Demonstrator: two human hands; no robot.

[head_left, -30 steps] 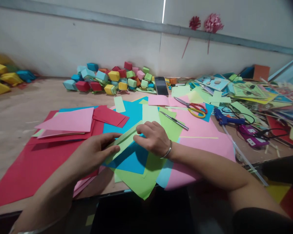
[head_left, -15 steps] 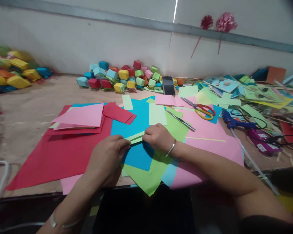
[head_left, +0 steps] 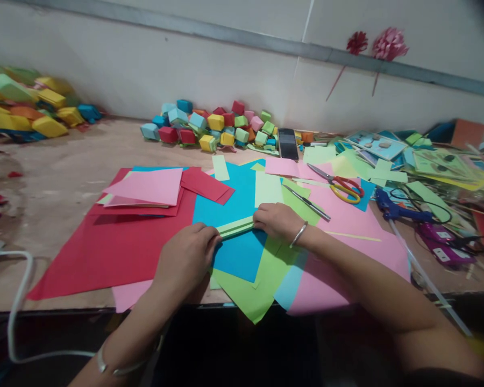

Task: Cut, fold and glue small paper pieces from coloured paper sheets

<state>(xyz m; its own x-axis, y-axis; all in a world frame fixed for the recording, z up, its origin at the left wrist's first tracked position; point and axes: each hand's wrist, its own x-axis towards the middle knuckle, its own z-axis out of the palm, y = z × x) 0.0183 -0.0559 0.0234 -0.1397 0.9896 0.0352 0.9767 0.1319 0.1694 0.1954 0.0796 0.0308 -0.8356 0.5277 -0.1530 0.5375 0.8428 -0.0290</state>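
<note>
A narrow folded strip of light green paper [head_left: 236,227] stretches between my two hands, just above a blue paper sheet [head_left: 237,260]. My left hand [head_left: 191,247] pinches its left end. At the right end my right hand [head_left: 279,220] grips it, fingers closed. Behind the right hand lies a pale green paper rectangle [head_left: 268,188]. A craft knife [head_left: 306,202] rests on the green and pink sheets to the right. Scissors [head_left: 341,185] with red and yellow handles lie beyond it.
Red card [head_left: 116,258] with a stack of pink paper [head_left: 149,187] lies on the left. Small coloured paper boxes [head_left: 215,123] and a phone [head_left: 287,143] stand along the wall. On the right are a blue glue gun [head_left: 403,207] and a purple power strip [head_left: 443,244].
The view has shifted slightly, so everything sits further right. My hands have drawn apart along the green strip, and more of its length shows between them.
</note>
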